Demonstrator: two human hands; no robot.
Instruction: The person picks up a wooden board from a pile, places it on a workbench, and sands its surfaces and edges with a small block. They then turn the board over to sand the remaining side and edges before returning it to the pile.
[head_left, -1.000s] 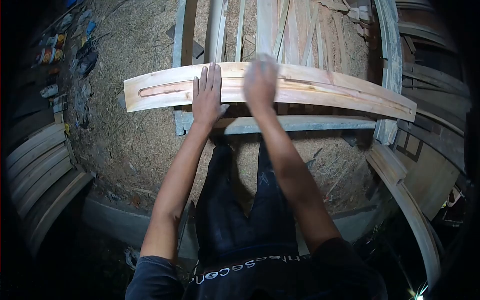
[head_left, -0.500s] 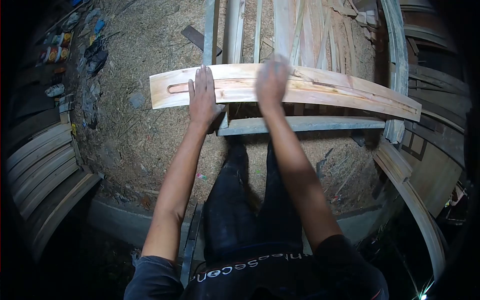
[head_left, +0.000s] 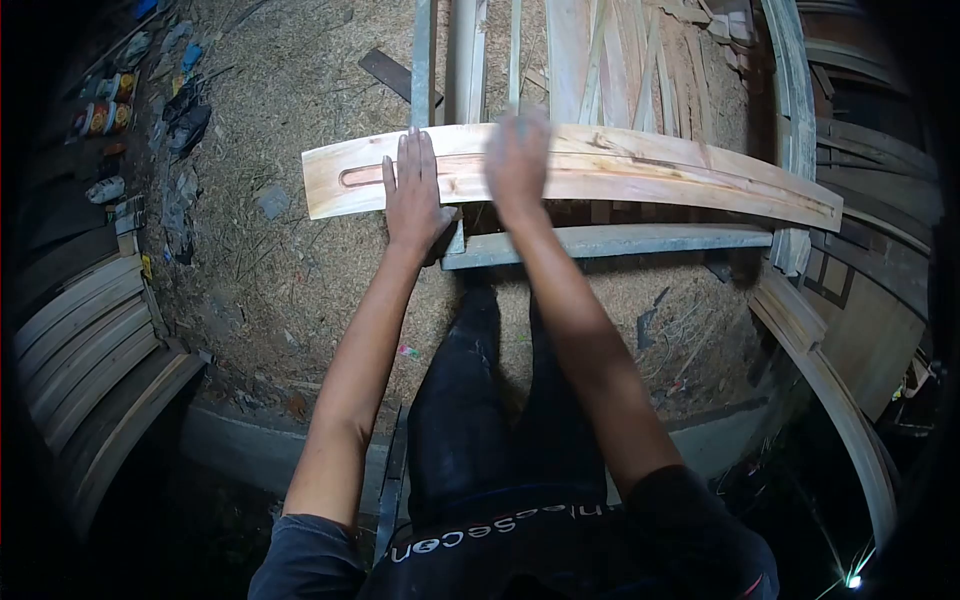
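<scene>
A pale wooden board (head_left: 690,180) with a long rounded groove lies across a timber frame (head_left: 620,243). My left hand (head_left: 412,195) rests flat on the board near its left end, fingers stretched out and thumb at the lower edge. Right of it, my right hand (head_left: 518,165) is over the middle-left part of the board. Motion smears its fingers, and whether they hold anything cannot be made out.
Long wooden strips (head_left: 625,70) lie behind the board. Curved boards are stacked at the left (head_left: 85,330) and a curved piece (head_left: 835,400) stands at the right. A dark offcut (head_left: 395,75) lies on the shavings-covered ground (head_left: 290,90).
My right hand has moved left along the board, closer to my left hand. The view has shifted slightly, while my left hand keeps its place on the board.
</scene>
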